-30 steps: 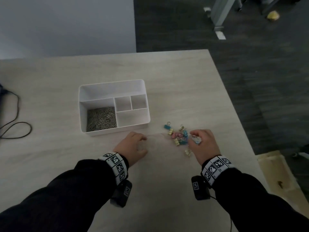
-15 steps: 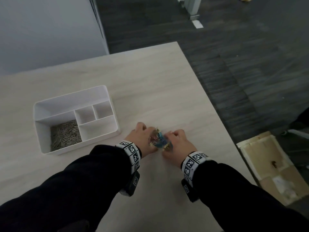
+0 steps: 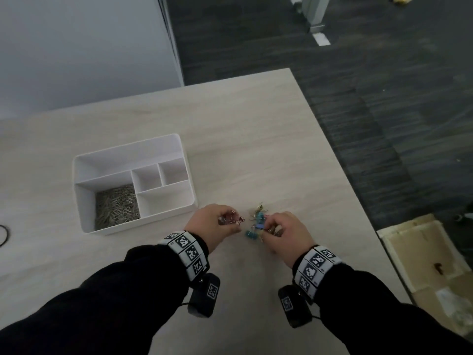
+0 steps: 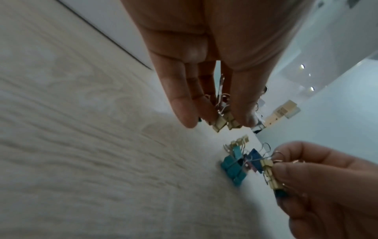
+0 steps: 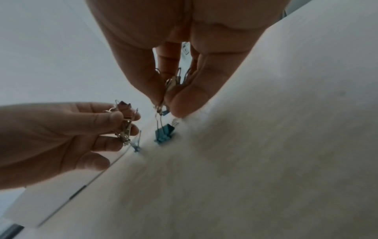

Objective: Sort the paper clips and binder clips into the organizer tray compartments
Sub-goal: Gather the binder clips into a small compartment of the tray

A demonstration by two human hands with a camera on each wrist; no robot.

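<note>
A white organizer tray (image 3: 189, 180) stands on the table, its front left compartment filled with silver paper clips (image 3: 116, 206); the other compartments look empty. To its right lies a small heap of coloured binder clips (image 3: 257, 222) (image 4: 233, 166) (image 5: 164, 132). My left hand (image 3: 225, 221) (image 4: 216, 119) pinches several small binder clips, gold and pink, just above the table. My right hand (image 3: 271, 226) (image 5: 165, 103) pinches several binder clips at the heap, right of the left hand.
A black cable (image 3: 3, 235) loops at the table's left edge. The table's right edge (image 3: 340, 160) runs close to the heap, with dark carpet beyond. An open cardboard box (image 3: 432, 262) sits on the floor at the right. A grey wall stands behind the table.
The two hands closed on the heap of binder clips together, then drew apart, each lifting some clips. The head view swung over the table.
</note>
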